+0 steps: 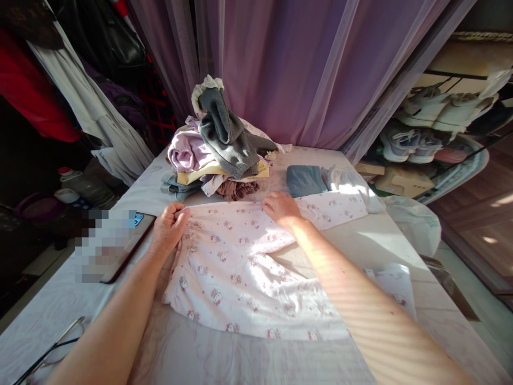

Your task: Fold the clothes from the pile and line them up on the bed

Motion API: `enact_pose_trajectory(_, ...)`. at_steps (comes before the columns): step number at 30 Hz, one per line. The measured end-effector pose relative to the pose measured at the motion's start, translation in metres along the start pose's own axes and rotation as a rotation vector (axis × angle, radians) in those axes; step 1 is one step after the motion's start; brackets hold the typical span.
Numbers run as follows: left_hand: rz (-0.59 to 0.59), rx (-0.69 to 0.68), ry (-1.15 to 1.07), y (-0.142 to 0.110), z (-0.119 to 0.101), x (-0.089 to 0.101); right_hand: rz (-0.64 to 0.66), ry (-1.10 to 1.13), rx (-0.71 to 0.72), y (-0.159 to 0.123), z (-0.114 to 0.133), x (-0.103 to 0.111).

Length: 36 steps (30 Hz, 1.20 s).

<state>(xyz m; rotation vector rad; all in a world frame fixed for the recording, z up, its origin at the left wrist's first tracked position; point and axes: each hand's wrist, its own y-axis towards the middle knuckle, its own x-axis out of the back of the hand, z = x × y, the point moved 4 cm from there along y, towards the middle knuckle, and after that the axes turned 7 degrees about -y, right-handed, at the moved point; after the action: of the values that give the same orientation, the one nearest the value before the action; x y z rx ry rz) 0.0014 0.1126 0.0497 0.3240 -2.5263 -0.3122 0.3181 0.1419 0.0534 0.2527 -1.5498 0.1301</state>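
A white garment with a pink cartoon-cat print lies spread flat on the pale bed sheet. My left hand pinches its upper left edge. My right hand curls over its upper edge near the sleeve, which stretches off to the right. Another part of the same print shows beyond my right forearm, and the forearm hides the fabric between.
Behind the garment stands a heap of folded clothes, with a blue-grey folded item to its right. A pixelated tablet or phone and glasses lie at left. A mauve curtain hangs behind; shoes sit on shelves at right.
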Motion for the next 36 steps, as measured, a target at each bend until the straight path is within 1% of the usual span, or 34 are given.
enact_pose_trajectory(4,-0.018,-0.019,-0.029,-0.001,-0.006,-0.001,-0.064,0.034,-0.010,-0.006,-0.002,0.007)
enact_pose_trajectory(10,-0.075,-0.025,-0.055,-0.002,-0.007,0.000,-0.172,0.063,-0.082,-0.014,-0.009,0.030)
enact_pose_trajectory(11,-0.075,-0.024,-0.059,-0.002,-0.007,0.000,-0.167,0.066,-0.082,-0.014,-0.009,0.032)
enact_pose_trajectory(13,-0.071,-0.027,-0.058,-0.002,-0.007,0.000,-0.111,0.065,-0.058,-0.013,-0.007,0.031)
enact_pose_trajectory(17,-0.067,-0.018,-0.003,-0.002,-0.005,-0.001,0.029,0.036,-0.020,-0.007,-0.003,0.017)
enact_pose_trajectory(21,-0.062,0.018,0.070,-0.001,-0.002,-0.002,0.083,0.003,-0.050,0.000,-0.003,0.004)
enact_pose_trajectory(24,-0.053,0.040,0.097,-0.001,0.000,-0.003,0.106,-0.018,-0.055,0.004,-0.004,0.002)
enact_pose_trajectory(28,-0.038,0.056,0.129,0.001,0.002,-0.003,0.103,-0.036,-0.044,0.007,-0.006,0.011)
enact_pose_trajectory(31,-0.042,0.056,0.139,0.001,0.001,-0.003,0.061,-0.052,-0.074,0.006,-0.009,0.024)
enact_pose_trajectory(33,-0.054,0.046,0.125,0.001,0.000,-0.002,0.029,-0.069,-0.090,0.005,-0.010,0.031)
enact_pose_trajectory(36,-0.059,0.035,0.089,0.001,-0.001,-0.002,0.029,-0.078,-0.089,0.004,-0.009,0.036)
